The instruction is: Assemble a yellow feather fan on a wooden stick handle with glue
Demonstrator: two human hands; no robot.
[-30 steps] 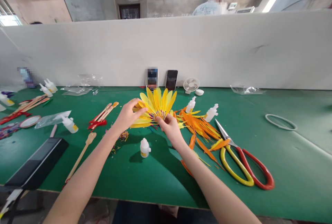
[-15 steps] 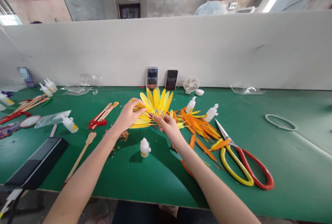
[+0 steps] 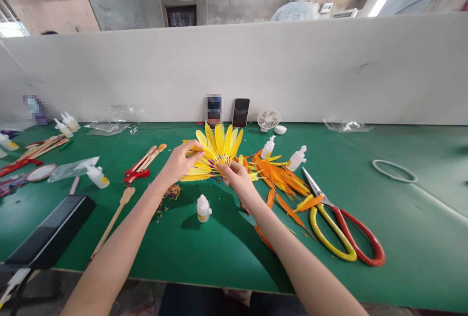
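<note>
A fan of yellow feathers [image 3: 220, 143] is held up over the middle of the table, its quills gathered at the bottom centre. My right hand [image 3: 234, 173] pinches the fan near its base, where small coloured bits show. At the fan's left edge, my left hand [image 3: 185, 157] has thumb and fingers closed on a yellow feather. Beneath and to the right lies a pile of loose orange and yellow feathers [image 3: 280, 177]. A small white glue bottle [image 3: 203, 208] stands upright just in front of the hands.
Large scissors [image 3: 341, 223] with yellow and red handles lie at the right. Two glue bottles [image 3: 297, 158] stand behind the feathers. Wooden sticks [image 3: 148, 157], a black box [image 3: 51, 230] and a plastic bag [image 3: 73, 167] lie left. A phone [image 3: 241, 112] and small fan [image 3: 268, 119] stand along the white partition [image 3: 310, 72].
The view has shifted very slightly. Both hands keep their grip on the feather fan, with hardly any movement.
</note>
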